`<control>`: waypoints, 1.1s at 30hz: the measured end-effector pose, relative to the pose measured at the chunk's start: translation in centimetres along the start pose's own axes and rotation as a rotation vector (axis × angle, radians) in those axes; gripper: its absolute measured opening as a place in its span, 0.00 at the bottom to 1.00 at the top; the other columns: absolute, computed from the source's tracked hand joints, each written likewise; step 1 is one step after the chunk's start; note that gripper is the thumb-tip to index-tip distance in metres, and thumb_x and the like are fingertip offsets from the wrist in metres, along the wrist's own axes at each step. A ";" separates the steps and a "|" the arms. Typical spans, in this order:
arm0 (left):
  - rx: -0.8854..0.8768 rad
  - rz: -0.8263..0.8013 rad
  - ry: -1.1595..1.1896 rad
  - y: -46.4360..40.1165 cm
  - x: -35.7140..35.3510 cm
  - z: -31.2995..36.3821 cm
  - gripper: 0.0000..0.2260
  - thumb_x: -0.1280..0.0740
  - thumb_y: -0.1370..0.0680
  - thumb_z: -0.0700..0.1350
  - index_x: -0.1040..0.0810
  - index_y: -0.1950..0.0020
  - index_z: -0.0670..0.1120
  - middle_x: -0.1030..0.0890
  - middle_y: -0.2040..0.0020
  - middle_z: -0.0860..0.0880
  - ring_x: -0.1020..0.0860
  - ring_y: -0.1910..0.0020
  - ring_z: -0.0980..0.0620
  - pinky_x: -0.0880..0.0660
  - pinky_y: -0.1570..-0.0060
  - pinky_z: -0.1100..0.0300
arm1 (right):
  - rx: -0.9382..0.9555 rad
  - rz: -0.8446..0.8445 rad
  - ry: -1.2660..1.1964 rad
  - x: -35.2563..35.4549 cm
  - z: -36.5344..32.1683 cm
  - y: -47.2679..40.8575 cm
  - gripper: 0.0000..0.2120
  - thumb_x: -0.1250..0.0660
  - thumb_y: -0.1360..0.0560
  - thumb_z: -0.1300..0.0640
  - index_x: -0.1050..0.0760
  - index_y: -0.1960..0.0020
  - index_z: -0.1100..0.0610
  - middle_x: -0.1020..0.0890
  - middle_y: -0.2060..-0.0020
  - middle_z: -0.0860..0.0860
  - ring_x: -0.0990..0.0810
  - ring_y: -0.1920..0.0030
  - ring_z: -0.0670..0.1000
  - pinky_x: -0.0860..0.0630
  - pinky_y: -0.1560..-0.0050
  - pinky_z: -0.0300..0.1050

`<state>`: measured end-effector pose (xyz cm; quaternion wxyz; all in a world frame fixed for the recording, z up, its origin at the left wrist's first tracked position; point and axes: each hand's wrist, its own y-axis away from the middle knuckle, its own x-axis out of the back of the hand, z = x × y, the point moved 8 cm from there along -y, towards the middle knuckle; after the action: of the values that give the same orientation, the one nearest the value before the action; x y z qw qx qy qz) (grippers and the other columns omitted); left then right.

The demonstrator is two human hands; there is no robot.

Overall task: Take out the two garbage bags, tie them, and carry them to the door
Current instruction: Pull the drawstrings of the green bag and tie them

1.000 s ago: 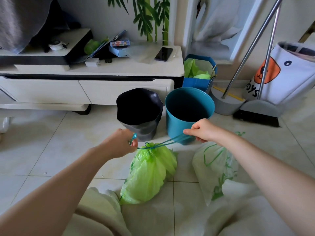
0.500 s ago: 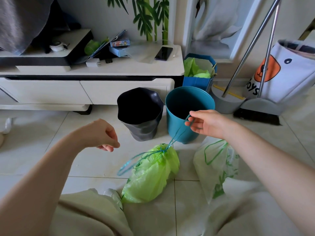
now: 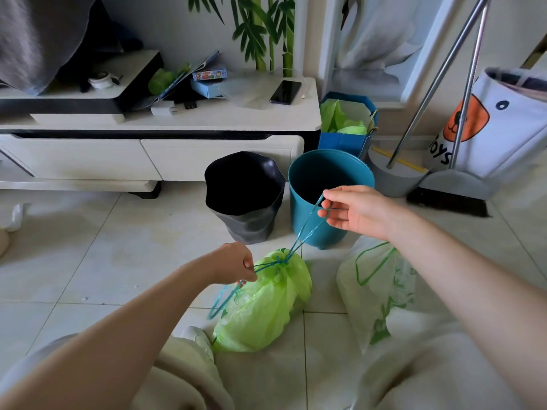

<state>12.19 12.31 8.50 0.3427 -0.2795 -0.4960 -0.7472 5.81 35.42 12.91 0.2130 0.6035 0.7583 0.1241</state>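
A full green garbage bag lies on the tiled floor, its neck cinched by a blue drawstring knotted at the top. My left hand pinches one drawstring loop just left of the knot, and the loop's slack hangs below it. My right hand holds the other loop up and to the right, in front of the teal bin. A second, white bag with green print sits to the right of the green one, with neither hand on it.
A black bin and a teal bin stand behind the bags. A white TV cabinet runs along the wall. A broom and dustpan and a white toy bag stand at the right.
My left hand let go of the drawstring, swung away left, then came back and pinched the loop beside the knot. My right hand lifted its loop higher toward the teal bin.
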 end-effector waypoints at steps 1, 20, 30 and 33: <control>0.009 0.014 0.026 0.1 0.7 -0.1 0.08 0.30 0.28 0.49 0.19 0.61 0.45 0.15 0.64 0.50 0.26 0.70 0.64 0.35 0.71 0.72 | -0.001 0.004 0.003 0.1 -0.1 0.1 0.05 0.29 0.27 0.58 0.20 0.62 0.54 0.17 0.67 0.50 0.15 0.60 0.52 0.20 0.62 0.44; -0.088 0.145 1.378 4.7 7.0 5.2 0.10 0.34 0.23 0.41 0.17 0.62 0.40 0.17 0.66 0.42 0.18 0.61 0.46 0.19 0.54 0.55 | 0.270 0.046 0.431 -5.4 -4.0 5.4 0.06 0.33 0.25 0.60 0.19 0.53 0.61 0.19 0.69 0.51 0.20 0.67 0.47 0.19 0.56 0.47; -0.038 0.093 1.615 2.7 5.3 9.2 0.12 0.37 0.21 0.42 0.20 0.60 0.38 0.22 0.65 0.43 0.24 0.69 0.49 0.28 0.58 0.54 | 0.472 -0.068 0.692 -8.2 -4.6 8.7 0.05 0.34 0.25 0.61 0.19 0.52 0.57 0.14 0.63 0.51 0.15 0.61 0.45 0.19 0.55 0.38; -0.053 0.164 1.703 1.9 5.9 9.0 0.13 0.37 0.21 0.40 0.18 0.63 0.39 0.21 0.68 0.46 0.22 0.70 0.51 0.25 0.60 0.58 | 0.407 -0.122 0.683 -7.1 -3.8 8.3 0.04 0.33 0.25 0.59 0.19 0.54 0.54 0.13 0.62 0.51 0.15 0.58 0.45 0.20 0.57 0.35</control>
<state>10.77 18.75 17.19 0.6447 0.3345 -0.0300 -0.6867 12.47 30.78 21.17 -0.1683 0.5112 0.8290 0.1520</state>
